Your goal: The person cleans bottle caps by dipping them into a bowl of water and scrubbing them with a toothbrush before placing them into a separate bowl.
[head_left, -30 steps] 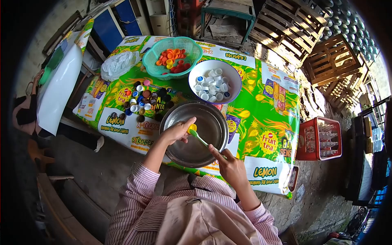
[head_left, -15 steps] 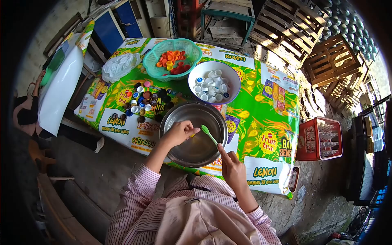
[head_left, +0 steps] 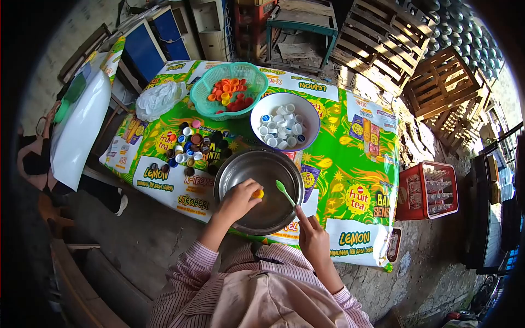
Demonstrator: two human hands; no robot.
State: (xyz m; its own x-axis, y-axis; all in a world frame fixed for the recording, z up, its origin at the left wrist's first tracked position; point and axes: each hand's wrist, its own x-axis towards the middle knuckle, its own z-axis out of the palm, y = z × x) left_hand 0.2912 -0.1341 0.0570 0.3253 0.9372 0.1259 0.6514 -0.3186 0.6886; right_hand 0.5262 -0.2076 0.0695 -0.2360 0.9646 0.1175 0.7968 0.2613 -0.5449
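Note:
My left hand (head_left: 239, 200) is over the metal basin (head_left: 221, 174), its fingers closed around a yellow bottle cap (head_left: 257, 194). In my right hand (head_left: 313, 234), at the basin's right rim, is a light green toothbrush (head_left: 282, 188). Its head points up and left over the basin, apart from the cap. Shallow, murky liquid seems to lie in the basin. Just behind stands a white bowl (head_left: 317, 120) of white bottle caps (head_left: 283, 127). A green colander (head_left: 198, 93) holds orange, red and yellow caps (head_left: 229, 90). Mixed-colour caps (head_left: 188, 148) lie loose left of the basin.
A crumpled clear plastic bag (head_left: 158, 100) lies on the table's back left, on the printed green cover (head_left: 350, 153). A red crate (head_left: 427, 189) stands on the floor at right. Wooden pallets (head_left: 383, 41) lean behind. Another person (head_left: 37, 158) is at the far left near a white surface.
My left hand has lowered slightly, and the yellow cap now shows plainly in its fingers. The toothbrush head has shifted a little right and down, away from the left hand.

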